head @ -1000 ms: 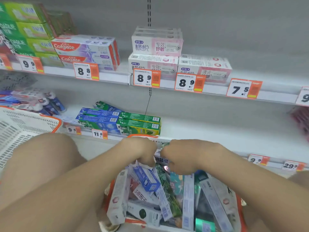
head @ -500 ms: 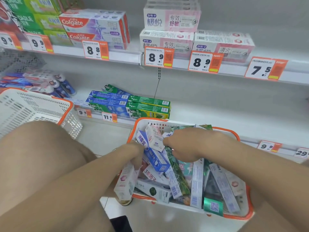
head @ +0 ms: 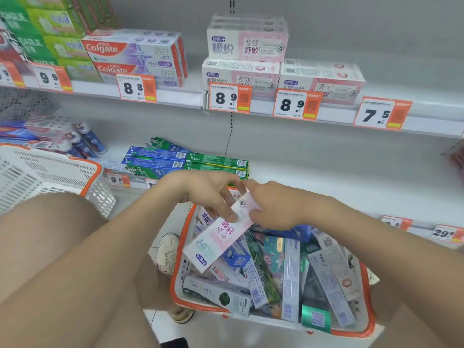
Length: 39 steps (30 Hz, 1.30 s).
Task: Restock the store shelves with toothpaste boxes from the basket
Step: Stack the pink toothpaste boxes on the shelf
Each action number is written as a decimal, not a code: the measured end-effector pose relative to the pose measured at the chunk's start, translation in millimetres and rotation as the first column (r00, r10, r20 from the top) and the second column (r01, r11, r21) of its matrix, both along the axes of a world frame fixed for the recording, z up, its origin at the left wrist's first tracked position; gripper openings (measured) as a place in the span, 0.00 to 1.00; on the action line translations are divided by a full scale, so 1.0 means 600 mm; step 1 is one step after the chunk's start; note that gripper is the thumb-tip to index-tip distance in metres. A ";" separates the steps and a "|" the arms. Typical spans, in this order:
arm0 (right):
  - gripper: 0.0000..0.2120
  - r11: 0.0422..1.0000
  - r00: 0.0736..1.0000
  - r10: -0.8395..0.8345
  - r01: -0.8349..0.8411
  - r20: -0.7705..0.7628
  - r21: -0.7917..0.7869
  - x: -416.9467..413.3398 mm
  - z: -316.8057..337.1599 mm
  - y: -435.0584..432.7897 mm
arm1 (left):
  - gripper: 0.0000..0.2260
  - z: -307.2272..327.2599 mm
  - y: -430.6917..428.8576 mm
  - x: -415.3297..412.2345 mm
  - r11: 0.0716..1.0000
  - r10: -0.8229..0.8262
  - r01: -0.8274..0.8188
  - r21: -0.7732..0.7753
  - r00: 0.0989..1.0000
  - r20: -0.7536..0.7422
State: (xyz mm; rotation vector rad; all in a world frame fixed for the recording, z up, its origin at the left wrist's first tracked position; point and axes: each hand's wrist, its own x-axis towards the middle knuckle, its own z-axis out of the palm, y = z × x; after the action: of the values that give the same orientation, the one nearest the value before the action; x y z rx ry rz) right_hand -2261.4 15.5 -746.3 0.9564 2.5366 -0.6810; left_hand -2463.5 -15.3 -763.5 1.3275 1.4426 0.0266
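A white basket with an orange rim [head: 175, 277] stands on the floor in front of me, filled with several toothpaste boxes. A pink-and-white toothpaste box [head: 221, 234] is lifted above the basket, tilted with its far end up. My left hand [head: 208, 192] grips the box's upper part from the left. From the right, my right hand [head: 273, 204] pinches the same end. Matching pink boxes [head: 247, 43] are stacked on the upper shelf above the 8.9 tags.
A second white basket [head: 50, 177] sits at the left by my knee. Green and blue boxes [head: 185, 162] lie on the lower shelf. Colgate boxes [head: 135, 54] stand upper left. The lower shelf [head: 339, 177] is bare to the right. A shoe [head: 168, 249] is beside the basket.
Both hands were digging among the boxes in the basket; now they have lifted a pink-and-white box out and hold it above the basket. The view has tilted down slightly.
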 end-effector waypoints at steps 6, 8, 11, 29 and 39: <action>0.20 0.860 0.831 -0.479 0.379 -0.283 -0.342 0.031 0.006 0.041 | 0.26 0.003 0.020 0.009 0.960 0.179 -0.219 0.175 0.960 0.217; 0.15 0.779 0.759 -0.584 0.423 -0.289 -0.462 0.047 0.013 0.050 | 0.18 -0.002 0.028 0.012 0.936 0.207 -0.261 0.236 0.951 0.230; 0.11 0.659 0.623 -0.729 0.527 -0.283 -0.537 0.061 0.021 0.060 | 0.11 -0.009 0.035 0.015 0.928 0.172 -0.223 0.298 0.967 0.189; 0.28 0.533 0.504 -0.840 0.690 -0.202 -0.490 0.107 0.016 0.083 | 0.21 -0.054 0.045 0.027 0.889 0.283 -0.345 0.302 0.931 0.229; 0.25 0.719 0.697 -0.684 0.694 -0.215 -0.033 0.107 0.026 0.070 | 0.37 -0.180 0.006 0.060 0.933 -0.264 0.356 0.046 0.768 -0.584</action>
State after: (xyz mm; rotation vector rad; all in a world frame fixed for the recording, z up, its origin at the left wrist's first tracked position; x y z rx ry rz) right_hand -2197.1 57.5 -730.8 2.0034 2.3187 -0.9607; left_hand -2427.2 -12.0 -871.7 1.7926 1.7125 -0.5363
